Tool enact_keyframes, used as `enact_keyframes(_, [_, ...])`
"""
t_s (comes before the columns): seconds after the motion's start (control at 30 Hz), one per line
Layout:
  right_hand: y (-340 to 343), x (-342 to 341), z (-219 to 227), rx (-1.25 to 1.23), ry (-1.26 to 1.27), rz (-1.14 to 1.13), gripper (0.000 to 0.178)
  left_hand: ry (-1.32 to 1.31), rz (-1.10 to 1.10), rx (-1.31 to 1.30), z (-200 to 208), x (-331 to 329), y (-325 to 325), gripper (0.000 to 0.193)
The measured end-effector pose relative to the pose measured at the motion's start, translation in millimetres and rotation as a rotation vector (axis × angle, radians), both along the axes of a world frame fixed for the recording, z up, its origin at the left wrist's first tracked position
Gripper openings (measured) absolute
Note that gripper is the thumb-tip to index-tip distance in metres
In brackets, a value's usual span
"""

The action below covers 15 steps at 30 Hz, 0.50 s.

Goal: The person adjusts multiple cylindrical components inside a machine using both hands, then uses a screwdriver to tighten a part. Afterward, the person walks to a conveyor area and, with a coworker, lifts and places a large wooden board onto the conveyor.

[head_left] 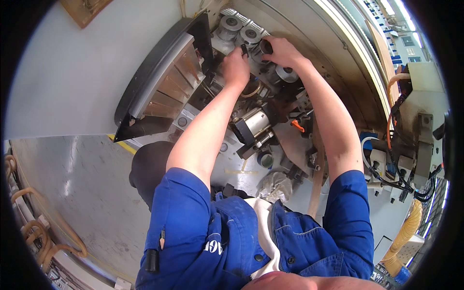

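Both my arms reach forward into an opened machine. My left hand (235,68) is closed, pinching a small black piece (244,50) whose kind I cannot make out. Close beside it, my right hand (286,52) curls around a dark-faced round metal piece (266,47), its fingers wrapped on the rim. Two silver rollers (250,36) with dark centres stand in a row just beyond the left hand. Another silver roller (286,74) sits below the right hand, partly covered by the wrist. What lies under the fingers is hidden.
Nearer me are a silver cylinder (256,123) with black ends, an orange lever (297,126) and a clear plastic bag (275,187). A black-edged curved cover (164,72) stands at the left. Cables and hoses (403,181) hang at the right.
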State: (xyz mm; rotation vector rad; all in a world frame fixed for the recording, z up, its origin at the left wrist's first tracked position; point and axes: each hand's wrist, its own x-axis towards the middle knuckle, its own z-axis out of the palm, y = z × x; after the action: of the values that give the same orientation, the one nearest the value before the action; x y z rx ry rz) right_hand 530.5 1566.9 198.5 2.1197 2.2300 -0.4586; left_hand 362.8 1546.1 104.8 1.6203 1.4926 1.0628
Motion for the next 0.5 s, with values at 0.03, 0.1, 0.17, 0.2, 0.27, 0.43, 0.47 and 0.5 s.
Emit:
enact_keyframes(0.03, [1.7, -3.3, 2.2, -0.034, -0.052, -0.071, 0.069, -0.002, -0.002, 0.008, -1.1, 0.7, 0.9, 0.016])
enact_keyframes(0.1, [3.2, -9.6, 6.8, -0.083, -0.136, -0.2, 0.067, 0.003, 0.027, 0.059, -3.9, 1.2, 2.7, 0.018])
enact_keyframes(0.17, [4.6, -10.9, 10.7, -0.128, -0.153, -0.255, 0.062, -0.005, 0.026, 0.045, -5.4, 1.4, 4.3, 0.019])
enact_keyframes(0.2, [4.1, -10.7, 9.6, -0.109, -0.145, -0.248, 0.064, -0.009, 0.032, 0.048, -6.1, 1.4, 4.7, 0.018])
enact_keyframes(0.27, [3.1, -5.8, 5.6, -0.063, -0.121, -0.176, 0.069, -0.016, 0.028, 0.038, -5.7, 3.2, 5.3, 0.018])
enact_keyframes(0.43, [2.6, 3.9, -2.9, 0.029, -0.029, -0.032, 0.067, 0.006, 0.016, 0.03, -3.4, 4.2, 6.1, 0.017])
enact_keyframes(0.47, [2.3, 2.3, -1.5, -0.001, -0.058, -0.065, 0.067, 0.01, 0.006, 0.043, -3.1, 3.7, 6.1, 0.017])
enact_keyframes(0.5, [2.4, -0.3, 1.2, -0.007, -0.072, -0.07, 0.067, 0.015, -0.004, 0.056, -3.2, 3.2, 6.1, 0.018])
